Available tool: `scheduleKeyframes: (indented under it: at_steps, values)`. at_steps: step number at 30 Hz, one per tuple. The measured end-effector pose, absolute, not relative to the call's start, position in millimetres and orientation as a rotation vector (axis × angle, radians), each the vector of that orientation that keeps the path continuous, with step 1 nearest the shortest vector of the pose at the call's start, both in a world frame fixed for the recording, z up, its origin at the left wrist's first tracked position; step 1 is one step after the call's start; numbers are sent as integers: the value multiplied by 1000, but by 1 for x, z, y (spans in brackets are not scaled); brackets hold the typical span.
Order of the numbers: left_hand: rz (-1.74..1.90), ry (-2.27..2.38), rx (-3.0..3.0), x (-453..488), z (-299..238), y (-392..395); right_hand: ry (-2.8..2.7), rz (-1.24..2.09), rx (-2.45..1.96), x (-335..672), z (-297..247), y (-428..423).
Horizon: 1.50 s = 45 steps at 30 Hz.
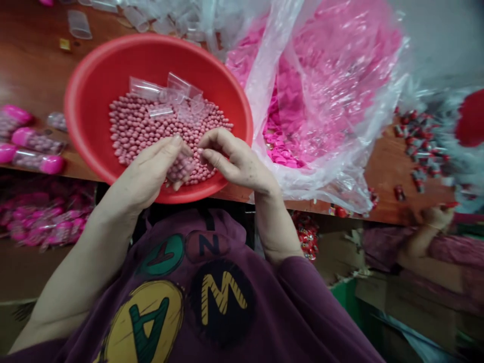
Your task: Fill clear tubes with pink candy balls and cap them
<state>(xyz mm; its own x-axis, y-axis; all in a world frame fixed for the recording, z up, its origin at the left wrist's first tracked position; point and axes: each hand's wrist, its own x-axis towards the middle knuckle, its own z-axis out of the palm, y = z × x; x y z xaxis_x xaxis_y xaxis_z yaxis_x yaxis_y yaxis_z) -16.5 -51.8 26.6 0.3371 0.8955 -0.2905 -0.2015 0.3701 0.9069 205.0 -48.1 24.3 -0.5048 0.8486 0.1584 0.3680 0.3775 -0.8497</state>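
Over the front of a red basin, my left hand is closed around a small clear plastic tube filled with pink beads. To its right, my right hand is curled, with thumb and forefinger pinched near the tube's mouth. A pink bead shows at these fingertips. Loose pink beads cover the basin's bottom below both hands. Several clear tubes lie on top of the beads towards the back.
Right of the basin stands a clear bag of bright pink caps. Capped, filled tubes lie at the left. Clear tubes are at the back. Another person's hand is by small red-and-clear pieces at the right.
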Motion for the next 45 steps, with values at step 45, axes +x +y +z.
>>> scheduleKeyframes:
  at_steps: [45]
  values:
    - [1145, 904, 769, -16, 16, -40, -1376, 931, -1018, 178, -3, -55]
